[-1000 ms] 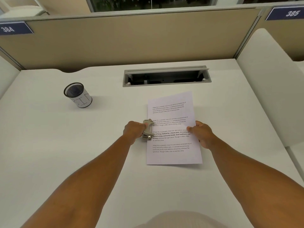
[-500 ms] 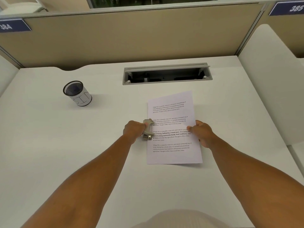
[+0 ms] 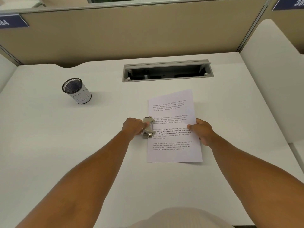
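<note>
Left hand (image 3: 133, 127) curled tight round the punch (image 3: 148, 127), set on the left edge of the sheet (image 3: 172, 152) mid-desk (image 3: 82, 145), right hand (image 3: 203, 131) pinching the right edge (thumb on top): press straight down, paper fully seated and flat.

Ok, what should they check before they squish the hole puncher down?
1. Left hand grips the hole punch: ok.
2. The hole punch sits at the left edge of the sheet, about midway: ok.
3. Right hand pinches the sheet's right edge to steady it: ok.
4. Edge pushed fully into the slot: cannot tell.
5. Mesh cup stands apart, out of the way: ok.
</note>
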Tool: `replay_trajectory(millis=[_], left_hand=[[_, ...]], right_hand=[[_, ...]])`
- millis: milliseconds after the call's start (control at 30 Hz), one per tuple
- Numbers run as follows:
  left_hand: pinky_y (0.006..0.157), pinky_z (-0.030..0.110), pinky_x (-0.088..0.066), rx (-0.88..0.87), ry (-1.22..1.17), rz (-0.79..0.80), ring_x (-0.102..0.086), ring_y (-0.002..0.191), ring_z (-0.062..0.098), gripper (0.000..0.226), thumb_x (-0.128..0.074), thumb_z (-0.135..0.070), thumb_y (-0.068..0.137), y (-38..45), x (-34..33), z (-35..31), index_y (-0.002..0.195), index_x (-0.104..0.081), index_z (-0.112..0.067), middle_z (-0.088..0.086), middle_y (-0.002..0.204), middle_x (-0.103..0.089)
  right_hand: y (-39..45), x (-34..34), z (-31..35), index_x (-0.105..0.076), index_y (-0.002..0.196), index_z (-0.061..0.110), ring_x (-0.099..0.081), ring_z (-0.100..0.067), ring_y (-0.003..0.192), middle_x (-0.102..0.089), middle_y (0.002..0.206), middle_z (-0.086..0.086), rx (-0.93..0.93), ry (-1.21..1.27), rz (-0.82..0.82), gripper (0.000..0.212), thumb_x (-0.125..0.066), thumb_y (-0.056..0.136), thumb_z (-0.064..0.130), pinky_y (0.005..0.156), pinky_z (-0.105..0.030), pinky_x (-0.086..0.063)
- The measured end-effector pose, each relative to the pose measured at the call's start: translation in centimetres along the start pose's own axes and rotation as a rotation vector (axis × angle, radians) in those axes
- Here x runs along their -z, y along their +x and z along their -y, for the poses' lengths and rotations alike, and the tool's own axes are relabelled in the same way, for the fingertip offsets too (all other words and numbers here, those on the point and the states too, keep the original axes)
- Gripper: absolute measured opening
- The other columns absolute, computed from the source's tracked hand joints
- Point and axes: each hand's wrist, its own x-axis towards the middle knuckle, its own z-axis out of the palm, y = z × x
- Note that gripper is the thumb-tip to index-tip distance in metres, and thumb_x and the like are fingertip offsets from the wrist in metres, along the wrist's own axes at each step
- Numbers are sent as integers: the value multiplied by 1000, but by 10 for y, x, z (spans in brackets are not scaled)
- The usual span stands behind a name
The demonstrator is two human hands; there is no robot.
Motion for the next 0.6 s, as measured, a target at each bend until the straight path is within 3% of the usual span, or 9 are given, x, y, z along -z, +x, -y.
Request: replay_trajectory(millis=[133, 300, 467, 533, 600], left_hand=[[94, 44, -57, 36, -74, 34, -70, 102, 32, 19, -78, -22, 83, 1, 0, -2, 83, -62, -12, 18, 108, -70], [92, 43, -58, 55, -107, 39, -66, 85, 23, 22, -79, -19, 84, 4, 1, 4, 74, -60, -14, 12, 97, -68], [81, 35, -60, 55, -144, 22, -66, 86, 21, 21, -80, -19, 82, 6, 0, 8, 73, -62, -19, 14, 105, -70], [82, 35, -60, 74, -177, 28, -67, 88, 22, 16, -81, -18, 81, 4, 1, 7, 89, -68, -17, 13, 112, -71], [85, 37, -59, 89, -200, 48, -69, 94, 22, 34, -82, -18, 81, 5, 1, 7, 112, -68, -14, 12, 115, -71]], right_hand=[[0, -1, 0, -67, 100, 20, -70, -25, 91, -72, 103, -2, -4, -12, -6, 19, -63, 86, 8, 79, -38, -58], [-1, -4, 1, -67, 96, 22, -70, -21, 87, -72, 101, 0, 7, -25, -21, 18, -63, 86, 8, 72, -33, -57], [0, -5, -1, -67, 99, 21, -69, -22, 90, -72, 103, 0, 4, -37, -28, 20, -63, 86, 7, 84, -39, -57], [1, -5, -3, -67, 98, 22, -69, -23, 91, -72, 103, -1, 4, -43, -39, 20, -63, 85, 7, 85, -41, -57], [2, -6, -4, -67, 96, 21, -69, -25, 92, -72, 104, -3, 7, -48, -44, 19, -63, 85, 7, 88, -43, -57]])
